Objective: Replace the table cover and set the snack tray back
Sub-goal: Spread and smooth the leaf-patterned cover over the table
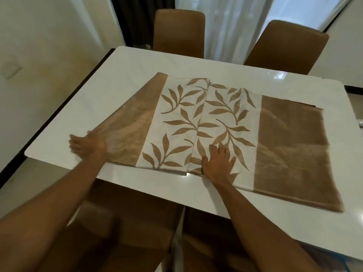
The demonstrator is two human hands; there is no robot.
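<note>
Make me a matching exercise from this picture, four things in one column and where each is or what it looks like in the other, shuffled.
1 left hand
2 right hand
3 table cover
4 table

A white and glossy
B flat on the leaf-patterned panel
C at the cover's left brown band
D folded, lying on the table

Pairs: 1-C, 2-B, 3-D, 4-A
</note>
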